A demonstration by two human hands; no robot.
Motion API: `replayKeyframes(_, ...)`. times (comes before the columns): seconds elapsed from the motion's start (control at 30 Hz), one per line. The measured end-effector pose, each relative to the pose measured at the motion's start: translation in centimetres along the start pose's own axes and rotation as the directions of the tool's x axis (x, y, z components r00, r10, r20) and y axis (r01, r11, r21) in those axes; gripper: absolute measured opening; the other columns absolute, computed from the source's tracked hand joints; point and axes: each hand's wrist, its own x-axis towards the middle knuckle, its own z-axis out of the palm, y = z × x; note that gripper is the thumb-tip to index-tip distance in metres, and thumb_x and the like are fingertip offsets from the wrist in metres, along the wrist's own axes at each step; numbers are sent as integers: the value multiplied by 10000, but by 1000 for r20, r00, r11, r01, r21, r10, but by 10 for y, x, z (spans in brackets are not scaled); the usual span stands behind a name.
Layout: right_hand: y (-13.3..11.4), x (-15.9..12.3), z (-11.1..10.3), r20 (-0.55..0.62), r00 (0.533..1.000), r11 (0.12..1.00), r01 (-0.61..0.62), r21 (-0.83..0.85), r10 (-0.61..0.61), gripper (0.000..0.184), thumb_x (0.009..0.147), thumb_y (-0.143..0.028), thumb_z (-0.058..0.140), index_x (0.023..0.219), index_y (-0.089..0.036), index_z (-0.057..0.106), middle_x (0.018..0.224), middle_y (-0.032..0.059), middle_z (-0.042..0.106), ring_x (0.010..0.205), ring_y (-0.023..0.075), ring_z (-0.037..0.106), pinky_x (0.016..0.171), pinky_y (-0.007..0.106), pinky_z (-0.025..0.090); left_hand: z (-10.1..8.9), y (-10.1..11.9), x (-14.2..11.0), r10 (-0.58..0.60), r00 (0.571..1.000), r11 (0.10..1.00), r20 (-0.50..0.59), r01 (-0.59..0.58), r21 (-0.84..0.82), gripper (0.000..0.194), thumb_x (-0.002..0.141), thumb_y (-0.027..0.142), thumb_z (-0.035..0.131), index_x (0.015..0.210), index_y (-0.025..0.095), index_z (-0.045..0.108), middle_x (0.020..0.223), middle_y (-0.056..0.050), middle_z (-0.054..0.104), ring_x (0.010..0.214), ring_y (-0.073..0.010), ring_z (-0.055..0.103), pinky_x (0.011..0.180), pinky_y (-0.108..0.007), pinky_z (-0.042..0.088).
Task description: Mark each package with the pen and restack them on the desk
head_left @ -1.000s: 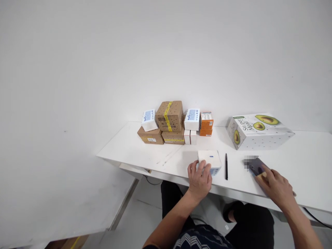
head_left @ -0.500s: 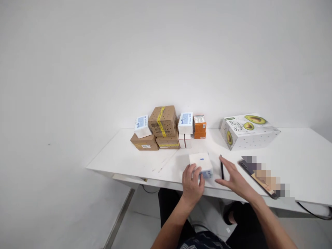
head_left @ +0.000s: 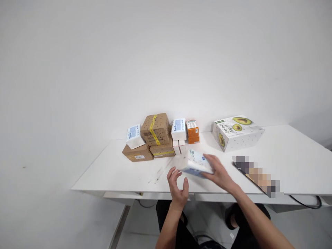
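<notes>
A white and blue tissue pack (head_left: 198, 162) is tilted on its side above the table's front part. My right hand (head_left: 219, 174) grips its right end, thumb below and fingers on top. Just left of the pack, my left hand (head_left: 178, 186) has its fingers curved and apart, with nothing inside them. Its fingertips come close to the pack's left end; whether they touch I cannot tell. Two similar tissue packs rest on stacked boxes farther back: one pack (head_left: 135, 136) at the left, another pack (head_left: 178, 129) nearer the middle.
Along the wall on the white table (head_left: 103, 173) stand a taped cardboard box (head_left: 156, 129) on lower cartons, a small white box (head_left: 178, 148) and orange boxes (head_left: 193, 133). A large avocado-print box (head_left: 237, 135) stands at the right. A flat item (head_left: 255, 176), partly blurred out, lies before it.
My right hand has taken hold of the tissue pack and tipped it up. My left hand has let go and drawn left. The black pen-like stick no longer shows. The camera view has shifted.
</notes>
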Motion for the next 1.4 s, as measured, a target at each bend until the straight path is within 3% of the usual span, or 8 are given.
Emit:
replayKeyframes(0.23,0,46,-130,-548,833,871,-208,-445,-81,659,766,-500,629,1316,-153,522,1273,188,430,1210,373,362,999,560,313,19,-14,-7,0,985,965,170,-45,258,386,847,166,516,1228,180,457,1169,-138,520,1137,-249,531,920,-451,516)
replayKeyframes(0.4,33,82,-166,-641,767,828,-379,-413,31,638,806,-408,613,1324,-63,476,1412,282,250,1313,439,220,1022,578,225,28,-26,-24,30,971,924,238,-118,365,387,804,154,530,1190,173,500,1142,-130,545,1087,-251,559,898,-437,529)
replayKeyframes(0.6,36,86,-131,-678,716,847,-247,-471,-168,581,855,-485,524,1308,-123,488,1411,226,271,1285,405,287,1031,545,276,36,-27,-28,53,957,854,284,-191,485,371,750,144,584,1119,165,556,1082,-116,595,1010,-248,578,861,-417,516)
replayKeyframes(0.7,27,105,-81,-506,822,861,-40,-507,-260,436,836,-428,539,1184,-170,582,1223,176,448,1152,326,444,965,494,386,40,-24,-28,70,952,832,297,-220,509,325,738,164,606,1062,184,588,1043,-94,619,992,-251,581,860,-415,494)
replayKeyframes(0.83,19,151,-6,-320,942,902,-50,-428,-100,444,803,-411,563,1203,-218,590,1341,165,381,1170,340,435,965,512,370,41,-25,-32,48,954,837,296,-200,509,321,729,148,596,1048,186,595,1049,-89,625,1019,-271,560,888,-436,465)
replayKeyframes(0.97,18,188,39,-290,943,935,-243,-260,164,546,686,-408,666,1193,-217,596,1362,173,353,1215,416,383,979,557,312,41,-27,-34,37,954,840,298,-191,508,336,706,137,593,1038,188,597,1023,-88,628,999,-277,560,874,-441,461)
replayKeyframes(1.2,25,183,26,-367,853,928,-351,124,371,557,648,-399,643,1159,-194,557,1123,131,522,1062,329,516,917,502,404,41,-24,-33,22,953,848,301,-177,500,380,684,131,594,1059,189,602,1013,-97,628,1001,-289,559,874,-456,456)
replayKeyframes(1.4,9,81,-13,-243,823,743,-284,607,513,313,724,-431,541,994,-273,544,829,-15,627,713,163,595,718,377,532,37,-22,-29,-57,964,961,259,-17,275,350,697,141,606,1039,206,634,1035,-103,630,1039,-307,543,926,-508,416)
